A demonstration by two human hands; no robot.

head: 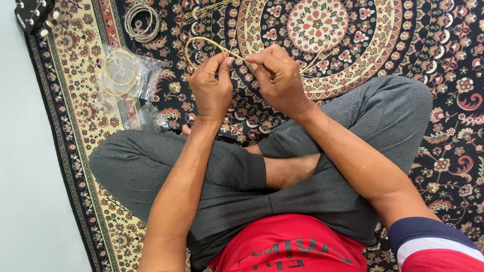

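Observation:
I sit cross-legged on a patterned rug [441, 43]. My left hand [212, 88] and my right hand [277, 79] are raised together in front of my knees, both pinching a thin golden guitar string [206, 41]. The string loops in a coil to the left above my left hand, and its far end runs off to the right past my right hand. The fingertips of both hands nearly touch at the string.
A clear plastic packet [123, 76] with a coiled golden string lies left of my hands. A coil of silver strings [142, 22] rests above it. Several straight golden strings [235, 1] lie at the top. A guitar headstock [34, 14] shows in the top left corner.

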